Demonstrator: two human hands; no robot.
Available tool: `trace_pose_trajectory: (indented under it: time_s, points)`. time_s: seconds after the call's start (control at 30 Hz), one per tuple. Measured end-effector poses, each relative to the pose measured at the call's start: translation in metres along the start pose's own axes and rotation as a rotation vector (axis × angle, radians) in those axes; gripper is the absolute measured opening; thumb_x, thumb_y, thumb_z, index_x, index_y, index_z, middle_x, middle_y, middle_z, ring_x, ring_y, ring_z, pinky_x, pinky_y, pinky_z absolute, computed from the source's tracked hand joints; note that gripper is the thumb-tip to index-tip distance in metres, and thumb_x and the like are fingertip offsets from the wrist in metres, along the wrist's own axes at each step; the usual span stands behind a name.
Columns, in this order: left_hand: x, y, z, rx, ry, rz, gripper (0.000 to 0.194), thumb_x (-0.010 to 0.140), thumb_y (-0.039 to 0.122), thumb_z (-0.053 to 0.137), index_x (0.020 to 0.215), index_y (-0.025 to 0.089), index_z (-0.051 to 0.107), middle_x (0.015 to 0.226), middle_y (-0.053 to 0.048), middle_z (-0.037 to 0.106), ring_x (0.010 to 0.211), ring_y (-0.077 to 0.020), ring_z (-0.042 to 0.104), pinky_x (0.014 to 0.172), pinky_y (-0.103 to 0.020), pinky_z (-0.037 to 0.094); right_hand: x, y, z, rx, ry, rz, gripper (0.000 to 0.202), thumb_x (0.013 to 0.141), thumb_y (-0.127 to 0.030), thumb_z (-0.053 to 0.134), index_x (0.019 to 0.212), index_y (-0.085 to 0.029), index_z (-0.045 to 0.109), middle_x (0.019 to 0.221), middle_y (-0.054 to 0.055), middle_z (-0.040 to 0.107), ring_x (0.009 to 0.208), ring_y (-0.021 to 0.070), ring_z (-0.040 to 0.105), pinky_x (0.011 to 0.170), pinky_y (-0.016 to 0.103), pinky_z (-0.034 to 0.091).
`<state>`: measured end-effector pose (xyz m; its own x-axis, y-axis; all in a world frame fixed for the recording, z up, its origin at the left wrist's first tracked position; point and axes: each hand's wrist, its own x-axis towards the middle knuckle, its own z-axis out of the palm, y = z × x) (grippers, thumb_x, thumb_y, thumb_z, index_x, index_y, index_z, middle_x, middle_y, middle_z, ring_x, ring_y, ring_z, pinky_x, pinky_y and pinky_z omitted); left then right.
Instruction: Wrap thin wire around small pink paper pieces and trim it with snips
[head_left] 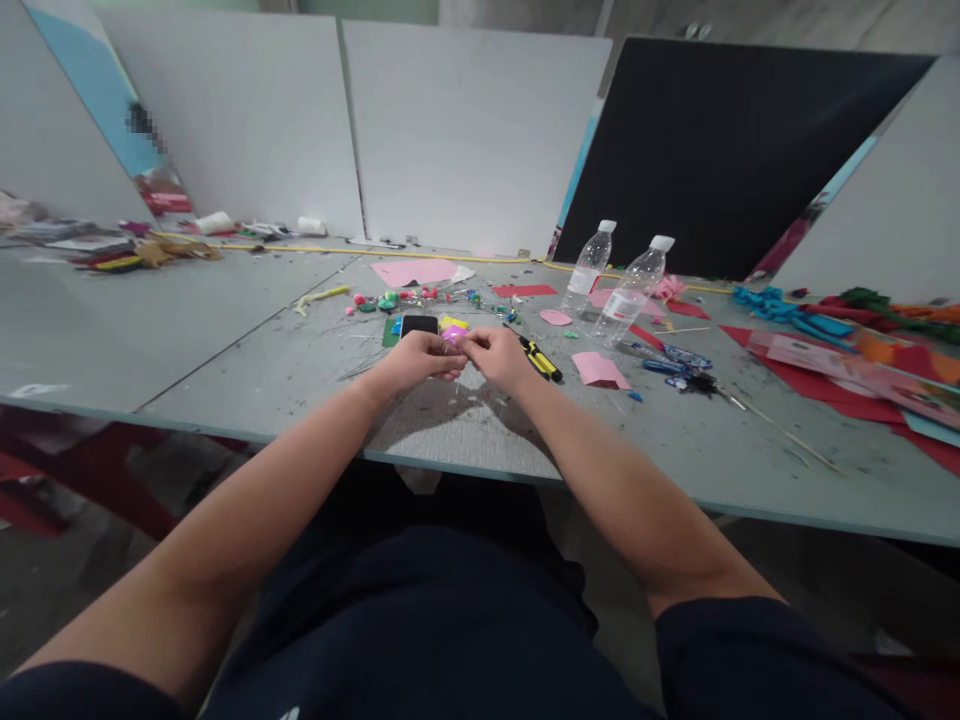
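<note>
My left hand (421,358) and my right hand (496,356) meet over the grey table (247,360), fingertips together on a small pink piece (453,335) held between them. A black phone (418,325) lies just beyond my left hand, with a yellow scrap (453,322) beside it. A yellow and black utility knife (541,359) lies right of my right hand. A pink paper piece (598,370) sits further right.
Two clear water bottles (586,270) (630,292) stand at the right back. Blue-handled scissors (675,360) and red paper sheets (840,380) lie to the right. Small coloured bits (390,298) and a pink sheet (412,271) lie behind. White and black boards (720,150) wall the table.
</note>
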<state>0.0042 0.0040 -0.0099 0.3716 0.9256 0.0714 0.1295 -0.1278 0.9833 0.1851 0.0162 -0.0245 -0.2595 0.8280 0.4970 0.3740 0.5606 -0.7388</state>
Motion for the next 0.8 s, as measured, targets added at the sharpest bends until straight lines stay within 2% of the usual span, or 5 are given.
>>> trace_pose_trajectory:
  time_s: [0.1,0.27,0.4,0.57,0.8]
  points:
    - [-0.0035,0.003,-0.0006,0.014,-0.008,-0.027,0.022,0.064,0.018,0.094,0.069,0.011,0.074,0.067,-0.003,0.072,0.065,-0.0108,0.067,0.073,-0.027,0.057,-0.0012,-0.0018,-0.0001,-0.003,-0.027,0.004,0.04,0.087,-0.056,0.063,0.072,-0.019,0.066,0.057,-0.001,0.054,0.06,0.0153,0.048,0.058,0.029,0.035]
    - [-0.0061,0.006,0.0001,0.039,-0.007,-0.07,0.013,0.07,0.014,0.087,0.069,0.012,0.075,0.067,-0.004,0.073,0.064,-0.0106,0.068,0.075,-0.027,0.059,-0.0016,-0.0008,0.004,0.024,-0.023,-0.022,0.051,0.085,-0.067,0.062,0.068,-0.019,0.065,0.057,0.0,0.054,0.06,0.0153,0.048,0.058,0.029,0.036]
    - [-0.0065,0.0077,-0.0003,0.047,-0.012,-0.078,0.014,0.069,0.015,0.087,0.066,0.012,0.074,0.068,-0.005,0.074,0.062,-0.0112,0.069,0.071,-0.026,0.059,-0.0015,0.0022,0.0072,0.048,-0.017,-0.009,0.05,0.084,-0.067,0.064,0.069,-0.02,0.065,0.056,-0.001,0.054,0.058,0.0146,0.047,0.056,0.028,0.035]
    - [-0.0053,0.0063,-0.0028,0.052,-0.009,-0.062,0.009,0.07,0.016,0.085,0.07,0.012,0.077,0.07,-0.006,0.075,0.063,-0.0118,0.069,0.07,-0.026,0.058,-0.0022,0.0036,0.0084,0.087,0.019,0.007,0.049,0.081,-0.067,0.064,0.069,-0.02,0.064,0.057,-0.001,0.053,0.057,0.0136,0.044,0.055,0.028,0.033]
    - [-0.0031,0.005,-0.0048,0.043,-0.023,-0.017,0.011,0.075,0.016,0.082,0.068,0.012,0.075,0.067,-0.005,0.072,0.06,-0.0105,0.064,0.068,-0.026,0.054,-0.0019,0.0046,0.0064,0.141,0.004,0.044,0.057,0.079,-0.076,0.064,0.066,-0.021,0.063,0.052,-0.002,0.052,0.053,0.0131,0.045,0.054,0.029,0.035]
